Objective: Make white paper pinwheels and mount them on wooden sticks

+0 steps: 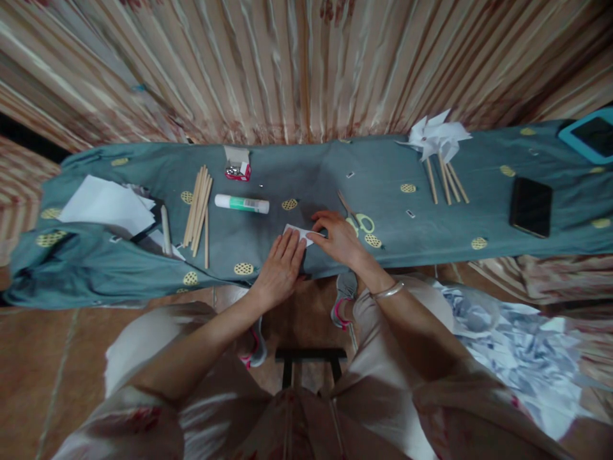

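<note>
the small piece of white paper (301, 232) lies on the green cloth (297, 169), near its front edge, partly covered by both hands. it looks light and thin, probably firm enough to keep a crease yet easy to crumple or tear; flat pressure in the middle and a gentle pinch at an edge should suit it. the left hand (282, 263) rests with its fingers stretched out over the paper, not clenched. the right hand (338, 237) bends at the paper's right end; whether it pinches, i cannot tell. scissors (355, 218) lie just beside it, a glue stick (242, 204) farther left.
</note>
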`<state>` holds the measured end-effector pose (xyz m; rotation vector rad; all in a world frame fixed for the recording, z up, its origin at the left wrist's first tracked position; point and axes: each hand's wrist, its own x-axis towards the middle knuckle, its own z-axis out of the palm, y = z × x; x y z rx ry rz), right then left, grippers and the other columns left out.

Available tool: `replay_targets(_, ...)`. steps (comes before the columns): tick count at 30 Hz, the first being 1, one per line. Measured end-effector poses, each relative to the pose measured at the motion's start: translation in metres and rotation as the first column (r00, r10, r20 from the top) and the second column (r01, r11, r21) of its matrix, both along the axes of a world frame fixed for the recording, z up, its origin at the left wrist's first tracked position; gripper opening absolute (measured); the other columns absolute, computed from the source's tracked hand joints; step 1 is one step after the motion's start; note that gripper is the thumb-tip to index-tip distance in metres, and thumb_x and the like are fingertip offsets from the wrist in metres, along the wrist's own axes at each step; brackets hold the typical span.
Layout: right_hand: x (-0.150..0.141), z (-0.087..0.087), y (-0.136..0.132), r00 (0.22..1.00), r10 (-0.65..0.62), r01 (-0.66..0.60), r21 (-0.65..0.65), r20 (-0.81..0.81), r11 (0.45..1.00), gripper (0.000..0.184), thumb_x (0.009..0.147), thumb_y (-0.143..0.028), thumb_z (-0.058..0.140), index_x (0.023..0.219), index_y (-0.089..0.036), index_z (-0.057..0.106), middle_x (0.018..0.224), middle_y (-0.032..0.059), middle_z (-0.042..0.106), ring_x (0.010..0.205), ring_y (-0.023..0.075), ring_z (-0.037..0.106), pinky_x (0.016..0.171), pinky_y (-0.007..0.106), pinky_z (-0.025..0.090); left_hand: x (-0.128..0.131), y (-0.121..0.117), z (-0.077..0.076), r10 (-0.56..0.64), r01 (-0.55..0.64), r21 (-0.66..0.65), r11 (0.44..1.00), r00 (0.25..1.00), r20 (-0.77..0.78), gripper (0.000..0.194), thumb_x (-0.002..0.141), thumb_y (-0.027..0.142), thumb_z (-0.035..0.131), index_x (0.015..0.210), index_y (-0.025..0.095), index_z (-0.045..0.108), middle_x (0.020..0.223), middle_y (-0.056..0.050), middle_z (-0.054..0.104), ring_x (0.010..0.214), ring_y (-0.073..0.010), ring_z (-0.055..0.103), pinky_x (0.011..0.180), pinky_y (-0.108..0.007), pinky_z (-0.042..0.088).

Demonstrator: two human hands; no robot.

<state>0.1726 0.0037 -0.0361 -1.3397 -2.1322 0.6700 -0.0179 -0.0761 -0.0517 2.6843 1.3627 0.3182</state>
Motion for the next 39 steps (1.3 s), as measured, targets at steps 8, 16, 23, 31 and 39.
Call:
replay_targets(8,0.002,-0.002,-0.005,1.0,0.016,-0.016,0.02,0.003,1.0,0.015,0.082,-0.035,0.071,0.086,-0.022,0.065,0.122,0.0115,0.066,0.115,0.0291,0.06,0.102,0.047,0.044,0.0,0.001,-0.003,0.0,0.0,-0.001,1.0,1.0,0.02,0.08,0.085,0.024,0.062,0.152,0.005,0.023,0.158,-0.03,0.027,0.151,-0.0402,0.015,0.116,-0.065,0.028)
replay_targets(16,0.007,-0.003,-0.004,0.999,0.04,-0.041,0.019,0.036,0.999,0.011,0.083,-0.023,0.069,0.092,-0.021,0.064,0.129,0.0123,0.062,0.122,0.0302,0.055,0.107,0.048,0.04,-0.008,0.001,0.008,-0.02,0.02,-0.016,1.0,1.0,-0.002,0.07,0.083,0.02,0.066,0.147,0.008,0.039,0.154,-0.025,0.038,0.149,-0.0369,0.027,0.118,-0.061,0.029)
replay_targets(23,0.022,-0.006,-0.002,0.998,0.0,-0.003,0.048,0.061,0.999,0.013,0.083,-0.022,0.067,0.096,-0.022,0.064,0.138,0.0129,0.056,0.13,0.0321,0.05,0.112,0.052,0.035,-0.02,-0.001,0.019,-0.044,0.042,0.03,0.999,0.998,0.042,0.043,0.091,0.023,0.059,0.132,0.011,0.058,0.142,-0.02,0.056,0.139,-0.0333,0.046,0.115,-0.058,0.038)
replay_targets(31,0.022,-0.006,-0.004,0.996,-0.013,0.007,0.058,0.093,0.998,0.015,0.087,-0.031,0.065,0.098,-0.021,0.064,0.138,0.0147,0.056,0.129,0.0334,0.05,0.112,0.051,0.035,-0.028,-0.003,0.025,-0.025,0.022,0.064,0.998,0.999,0.045,0.032,0.096,0.028,0.052,0.118,0.011,0.068,0.132,-0.015,0.065,0.131,-0.0305,0.055,0.115,-0.056,0.039)
replay_targets(39,0.007,-0.004,-0.011,0.992,-0.023,0.014,0.072,0.126,0.997,0.036,0.086,-0.05,0.065,0.106,-0.02,0.063,0.145,0.0173,0.05,0.132,0.0377,0.046,0.109,0.058,0.033,-0.032,-0.002,0.025,-0.04,0.036,0.092,0.995,0.998,0.048,0.03,0.098,0.028,0.05,0.113,0.012,0.07,0.127,-0.013,0.068,0.127,-0.0285,0.058,0.113,-0.054,0.042)
